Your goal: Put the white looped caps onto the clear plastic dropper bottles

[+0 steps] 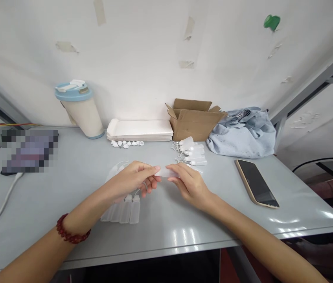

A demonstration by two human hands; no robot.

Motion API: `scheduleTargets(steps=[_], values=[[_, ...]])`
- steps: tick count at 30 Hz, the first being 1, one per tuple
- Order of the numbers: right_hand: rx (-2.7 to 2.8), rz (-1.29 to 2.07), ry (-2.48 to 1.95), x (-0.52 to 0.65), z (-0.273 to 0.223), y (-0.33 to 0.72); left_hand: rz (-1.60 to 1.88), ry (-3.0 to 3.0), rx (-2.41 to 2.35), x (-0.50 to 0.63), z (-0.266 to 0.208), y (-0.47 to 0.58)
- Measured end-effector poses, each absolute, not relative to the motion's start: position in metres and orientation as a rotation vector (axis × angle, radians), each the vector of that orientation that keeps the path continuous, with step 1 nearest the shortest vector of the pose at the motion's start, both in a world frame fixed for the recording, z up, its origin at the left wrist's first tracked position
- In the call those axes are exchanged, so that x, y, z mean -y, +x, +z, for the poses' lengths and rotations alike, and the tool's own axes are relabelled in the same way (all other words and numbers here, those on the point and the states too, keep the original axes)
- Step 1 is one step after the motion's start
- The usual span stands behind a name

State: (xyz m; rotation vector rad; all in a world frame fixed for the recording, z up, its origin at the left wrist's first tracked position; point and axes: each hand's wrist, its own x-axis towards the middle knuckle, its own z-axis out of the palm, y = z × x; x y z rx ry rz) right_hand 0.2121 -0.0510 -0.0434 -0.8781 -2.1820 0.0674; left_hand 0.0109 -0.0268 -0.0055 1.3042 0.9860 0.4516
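Observation:
Between my two hands, above the middle of the table, is a small translucent plastic bottle [166, 172] lying sideways. My left hand [139, 175] pinches its left end, where any cap is hidden by the fingers. Thumb and fingers of my right hand [190, 184] close round the other end. Below and behind my left hand lie several similar bottles [135, 210] in a row, partly covered by the hand and wrist. Another group of bottles [194, 153] with white tops and thin loops lies beyond my right hand. Several small white caps [126, 144] sit farther back.
Along the wall stand a beige tumbler [83, 114] with a blue lid, a stack of white padded envelopes [142, 129], an open cardboard box [194, 124] and a bunched light-blue cloth [243, 135]. A phone [257, 184] lies right; a blurred device [32, 151] with a white cable [5, 200] lies left.

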Motion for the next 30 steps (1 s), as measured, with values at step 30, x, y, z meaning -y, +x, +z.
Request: scheduleTargets(steps=[30], values=[[2.109,0.177,-0.912,0.056,-0.038,0.213,0.448,1.487,-0.977,0.031,0.0,0.014]])
